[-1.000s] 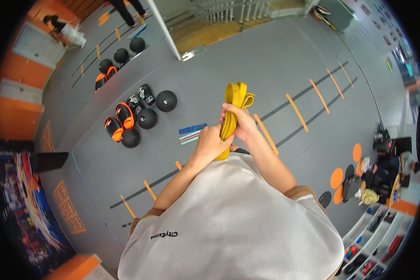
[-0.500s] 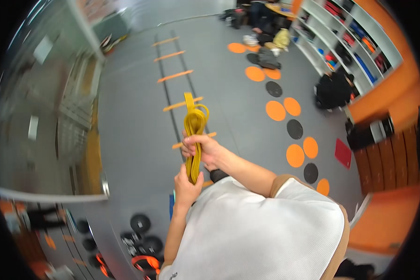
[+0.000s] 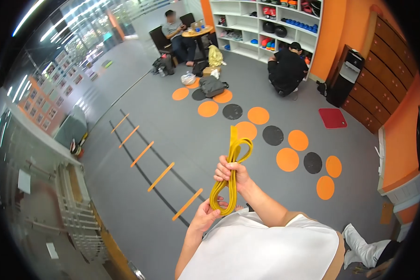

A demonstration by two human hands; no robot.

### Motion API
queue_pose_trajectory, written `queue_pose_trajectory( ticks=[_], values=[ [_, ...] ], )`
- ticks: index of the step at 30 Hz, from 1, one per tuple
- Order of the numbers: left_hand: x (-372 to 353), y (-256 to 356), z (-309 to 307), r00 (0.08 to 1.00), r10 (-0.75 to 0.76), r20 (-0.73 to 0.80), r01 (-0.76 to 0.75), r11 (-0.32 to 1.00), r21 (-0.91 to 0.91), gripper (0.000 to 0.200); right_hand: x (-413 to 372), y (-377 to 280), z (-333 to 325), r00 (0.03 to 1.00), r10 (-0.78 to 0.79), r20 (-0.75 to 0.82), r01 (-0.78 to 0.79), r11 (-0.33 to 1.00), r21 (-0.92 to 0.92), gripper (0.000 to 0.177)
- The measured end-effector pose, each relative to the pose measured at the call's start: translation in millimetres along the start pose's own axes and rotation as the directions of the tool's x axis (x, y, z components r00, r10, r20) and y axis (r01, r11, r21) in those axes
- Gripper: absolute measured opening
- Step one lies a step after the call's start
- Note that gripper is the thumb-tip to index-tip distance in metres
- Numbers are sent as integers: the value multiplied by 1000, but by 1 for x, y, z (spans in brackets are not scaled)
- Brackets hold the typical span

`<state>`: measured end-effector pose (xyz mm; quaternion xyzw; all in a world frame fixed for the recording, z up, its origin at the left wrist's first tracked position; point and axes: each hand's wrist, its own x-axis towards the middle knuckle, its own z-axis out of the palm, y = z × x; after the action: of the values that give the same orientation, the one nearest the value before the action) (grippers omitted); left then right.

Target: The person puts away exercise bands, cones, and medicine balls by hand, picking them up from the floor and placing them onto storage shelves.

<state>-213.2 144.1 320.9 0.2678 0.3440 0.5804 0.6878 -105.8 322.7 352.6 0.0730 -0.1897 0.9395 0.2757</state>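
A long yellow belt (image 3: 233, 145), folded into several layers, is held upright in front of my body. My right hand (image 3: 232, 172) is closed around its middle, with the fingers wrapped over the layers. Above that fist a flat end sticks up, and a rounded loop bends out to the right. Lower down the layers spread into an open loop. My left hand (image 3: 207, 215) grips the bottom of this loop between thumb and fingers, some of them hidden behind it.
Orange floor strips of a ladder (image 3: 161, 177) lie at the left. Orange and black floor discs (image 3: 287, 159) run to the right. A person in black crouches by the white shelves (image 3: 247, 23); another sits at a round table (image 3: 197, 31). A grey bag (image 3: 213, 87) and red mat (image 3: 332, 118) lie farther off.
My view has swung up and to the right, bringing the shelves and people into fuller sight. The belt's lower loop has spread wider. Both hands keep hold of it.
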Motion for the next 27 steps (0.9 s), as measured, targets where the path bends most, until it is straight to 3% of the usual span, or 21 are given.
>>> queue_pose_trajectory(
  ticks=[5,7,9,11,15,18,20,21,22,24,26,27],
  values=[
    [103,3,16,986,-139,96,140,990,0,44,-7,-83,-25,980,-143,-141,121,981,-153,25],
    [137,6,10,971,-198,136,196,980,33,42,-11,-103,-30,939,-263,-221,198,940,-278,25],
    [171,1,-1,915,-298,272,304,952,19,39,-14,-122,-45,911,-322,-257,232,917,-325,25],
    [199,-1,-14,889,-352,292,351,935,59,38,-15,-130,-62,856,-406,-319,287,887,-361,24],
    [263,18,-47,818,-457,348,424,889,171,37,16,-149,-87,773,-419,-476,225,883,-412,24],
    [318,50,-73,776,-495,391,458,868,191,34,65,-177,-119,836,-365,-409,234,913,-335,22],
    [361,71,-95,754,-357,552,418,908,16,43,116,-198,-132,855,-382,-350,290,913,-288,20],
    [388,77,-106,690,-225,688,392,915,-93,55,141,-209,-139,889,-354,-290,311,932,-184,20],
    [410,100,-100,685,-225,693,389,917,-87,55,166,-221,-143,917,-330,-226,320,944,-79,19],
    [457,145,-84,482,-247,840,753,607,-254,74,212,-244,-146,926,-328,-186,319,945,-74,18],
    [503,173,-84,417,-332,846,779,610,-144,86,252,-272,-150,962,-268,-58,256,952,-166,21],
    [528,181,-87,321,-360,876,751,661,-4,87,267,-287,-156,963,-270,17,269,948,-173,22]
  ],
)
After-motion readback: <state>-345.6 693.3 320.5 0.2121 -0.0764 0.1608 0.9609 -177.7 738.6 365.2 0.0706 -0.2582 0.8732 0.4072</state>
